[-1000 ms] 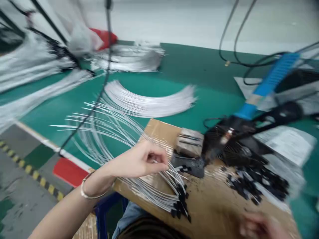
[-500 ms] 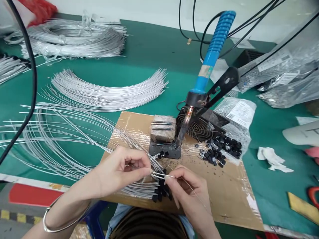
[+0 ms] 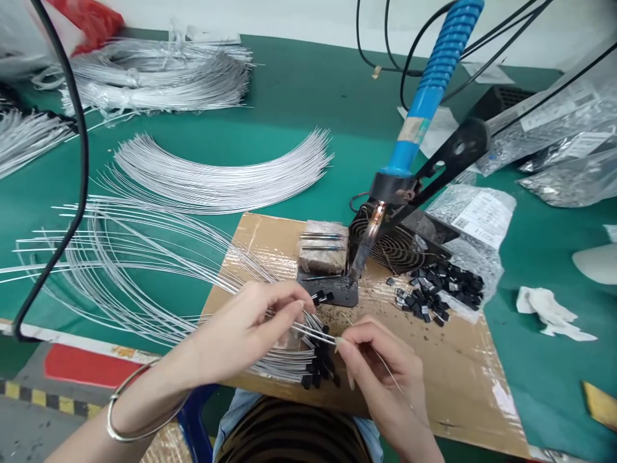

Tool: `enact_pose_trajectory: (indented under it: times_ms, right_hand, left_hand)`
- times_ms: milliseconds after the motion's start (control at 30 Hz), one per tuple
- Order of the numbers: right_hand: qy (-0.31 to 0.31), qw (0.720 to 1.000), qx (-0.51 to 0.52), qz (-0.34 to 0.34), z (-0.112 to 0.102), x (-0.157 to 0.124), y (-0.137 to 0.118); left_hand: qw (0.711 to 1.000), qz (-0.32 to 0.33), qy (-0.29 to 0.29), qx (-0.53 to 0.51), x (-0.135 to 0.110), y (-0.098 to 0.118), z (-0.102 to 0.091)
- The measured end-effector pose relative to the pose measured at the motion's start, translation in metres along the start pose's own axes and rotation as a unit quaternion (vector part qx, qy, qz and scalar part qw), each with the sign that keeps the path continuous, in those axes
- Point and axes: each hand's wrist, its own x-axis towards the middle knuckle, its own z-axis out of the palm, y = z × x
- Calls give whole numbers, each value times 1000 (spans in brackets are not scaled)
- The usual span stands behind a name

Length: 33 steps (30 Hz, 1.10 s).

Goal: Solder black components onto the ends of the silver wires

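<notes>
My right hand (image 3: pixel 385 376) pinches the ends of a pair of white wires (image 3: pixel 315 332) between thumb and forefinger, above the cardboard. A thin silvery strand (image 3: pixel 388 370), which looks like solder wire, also runs through it. My left hand (image 3: pixel 263 325) is closed around the same wires further back, thumb and fingertips together; part of its grip is hidden. Below both hands lies a bunch of white wires ending in black connectors (image 3: pixel 318 366). Beyond them, a soldering iron (image 3: pixel 409 145) with a blue handle leans in its black stand (image 3: pixel 448 161), tip down.
Cardboard (image 3: pixel 448 386) covers the work area. Loose black connectors (image 3: pixel 424 299) lie in a pile at right, beside a plastic bag (image 3: pixel 482 212). A wrapped block (image 3: pixel 324 247) stands near the iron. A curved wire bundle (image 3: pixel 226 180) rests behind. A black cable (image 3: pixel 80 161) hangs at left.
My left fingertips have shifted up and slightly back from the wire ends, so more wire shows between the hands. My right hand keeps its pinch. The view has moved slightly left.
</notes>
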Motion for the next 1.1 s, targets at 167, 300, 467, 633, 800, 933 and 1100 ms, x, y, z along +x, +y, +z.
enact_pose_trajectory:
  times_ms: [167,300,467,633,800,933,1100]
  right_hand:
    - [-16,999,-37,-32,-4,1,5]
    - [-26,996,-50,-64,-10,3,8]
    - [-24,998,-30,-45,-8,5,6]
    - [62,990,117,49,-8,5,13]
    - [42,967,242,67,-9,3,23]
    - [42,973,209,86,0,1,17]
    - [45,958,257,116,9,0,12]
  left_hand:
    - [986,105,53,119,-6,8,28]
    - [995,77,16,65,-1,9,38]
    - [997,16,7,-80,6,0,42]
    - [990,-6,63,-125,8,-5,47]
    - [988,-9,69,-140,10,-1,48]
    - [987,-11,69,-147,13,-2,48]
    - [988,-10,84,-130,12,-5,52]
